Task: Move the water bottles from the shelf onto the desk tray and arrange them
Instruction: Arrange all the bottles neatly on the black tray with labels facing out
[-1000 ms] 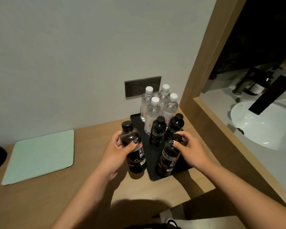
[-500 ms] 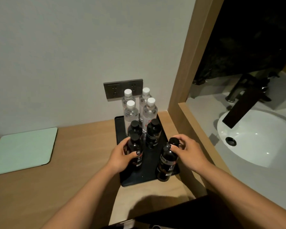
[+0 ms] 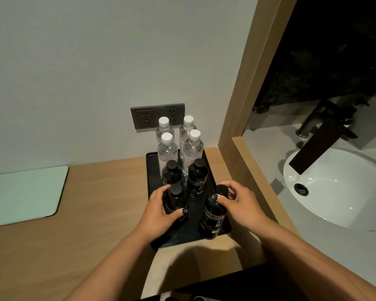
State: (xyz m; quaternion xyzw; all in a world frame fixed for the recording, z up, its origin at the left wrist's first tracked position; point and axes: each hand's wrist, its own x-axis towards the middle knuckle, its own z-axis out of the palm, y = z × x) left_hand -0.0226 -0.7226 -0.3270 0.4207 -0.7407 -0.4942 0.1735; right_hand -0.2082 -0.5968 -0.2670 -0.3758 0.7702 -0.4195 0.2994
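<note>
A black tray [image 3: 153, 168] lies on the wooden desk [image 3: 96, 213] against the wall. Several clear water bottles with white caps [image 3: 168, 148] stand at its back. Two black bottles [image 3: 197, 178] stand in the middle row. My left hand [image 3: 159, 213] grips a black bottle [image 3: 175, 197] standing at the tray's front left. My right hand [image 3: 241, 205] grips the neck of another black bottle [image 3: 214, 218], which leans at the tray's front right corner.
A pale green mat [image 3: 24, 195] lies on the desk at the left. A dark socket plate [image 3: 156, 116] is on the wall behind the bottles. A wooden frame [image 3: 245, 118] borders the tray's right; beyond it are a white basin [image 3: 339, 190] and a dark tap [image 3: 321, 140].
My left hand has carried its black bottle from the desk beside the tray onto the tray's front left. My right hand still holds the front right bottle. The camera has shifted right.
</note>
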